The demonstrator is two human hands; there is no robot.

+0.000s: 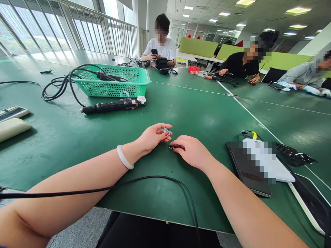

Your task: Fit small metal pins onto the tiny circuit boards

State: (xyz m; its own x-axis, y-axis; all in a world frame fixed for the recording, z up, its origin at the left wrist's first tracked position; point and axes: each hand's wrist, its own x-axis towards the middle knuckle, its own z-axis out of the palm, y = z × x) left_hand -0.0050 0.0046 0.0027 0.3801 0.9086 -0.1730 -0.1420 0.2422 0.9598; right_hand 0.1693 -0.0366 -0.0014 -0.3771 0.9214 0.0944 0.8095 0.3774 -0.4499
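The surface (165, 106) runs out not far on your side of both hands, so a small part slipping toward you could end up on the floor; a loose grip would be the likely cause. The black cable (165, 176) crosses over your left forearm, passes between your body and the hands, then drops over the near edge. Lifting or swinging that arm could snag it and sweep the spot beneath your fingers. The green perforated basket (111, 90) sits beyond your left hand and to its left, clear of your reach for now. The dark tablet-like device (236, 162) lies right of your right hand, near that forearm; an outward elbow could nudge it. The electric screwdriver (111, 105) rests between your left hand and the basket, and a forward push might set it rolling.

Your left hand (151, 138) is narrowed to a pinch, thumb and fingers around a small grey piece (167, 131); you cannot tell here whether it is one part or several. Your right hand (194, 150), just beside it and slightly nearer you, pinches a small black piece (179, 147) with a bright end, low over the surface. Fingertips hide much of both, so a misjudged angle could make either slip.
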